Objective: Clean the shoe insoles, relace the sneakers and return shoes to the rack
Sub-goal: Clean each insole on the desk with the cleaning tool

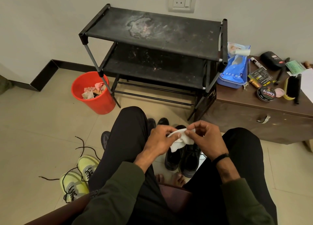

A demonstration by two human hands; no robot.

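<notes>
A white wet wipe (179, 141) is held between both hands over my lap. My left hand (160, 140) grips its left side with thumb on top, and my right hand (204, 136) pinches its upper right edge. A pair of black shoes (184, 158) stands on the floor between my legs, right below the wipe. Two yellow-green sneakers (79, 177) with loose black laces lie on the floor at my left. The black shoe rack (152, 38) stands against the wall with bare dusty shelves.
A red bucket (94, 92) with used wipes stands left of the rack. A brown cabinet (264, 109) on the right carries a blue wipes pack (233, 69), a polish tin (266, 93), a brush (292, 87) and small items. More dark shoes (157, 122) sit beyond my knees.
</notes>
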